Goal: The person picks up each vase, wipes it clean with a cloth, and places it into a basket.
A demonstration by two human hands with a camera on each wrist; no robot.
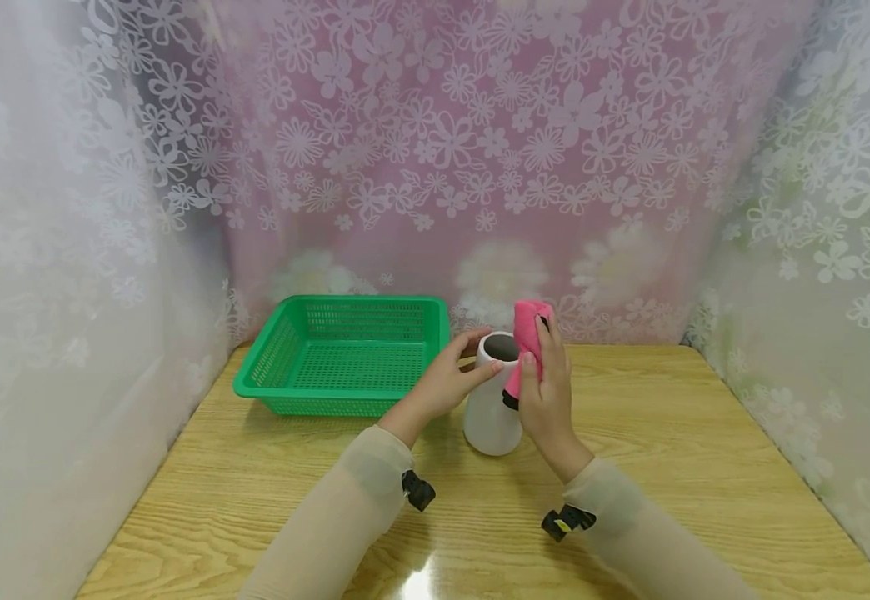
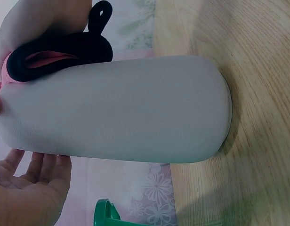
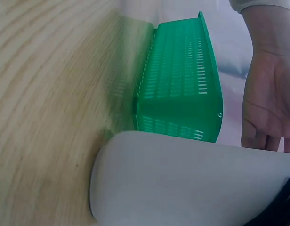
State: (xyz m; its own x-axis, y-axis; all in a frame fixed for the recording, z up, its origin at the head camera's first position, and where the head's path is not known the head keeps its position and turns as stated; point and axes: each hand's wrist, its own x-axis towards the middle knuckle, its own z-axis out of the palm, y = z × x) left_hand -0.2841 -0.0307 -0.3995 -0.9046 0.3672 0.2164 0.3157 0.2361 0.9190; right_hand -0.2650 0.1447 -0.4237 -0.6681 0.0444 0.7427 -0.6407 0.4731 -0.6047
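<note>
The right hand [image 1: 551,396] grips a soft-looking pink cloth [image 1: 527,333] at three o'clock on the white vase [image 1: 489,421]; the left hand [image 1: 446,377], half closed, holds its neck at nine. Upright on the counter [image 1: 652,433], the vase looks stiff, smooth, perhaps breakable, best held by that neck; a green basket [image 1: 341,392] sits at ten.

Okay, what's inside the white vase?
Inside the vase, only grey inner wall shows; its front side hides the bottom, so I can't tell whether anything lies there.
</note>
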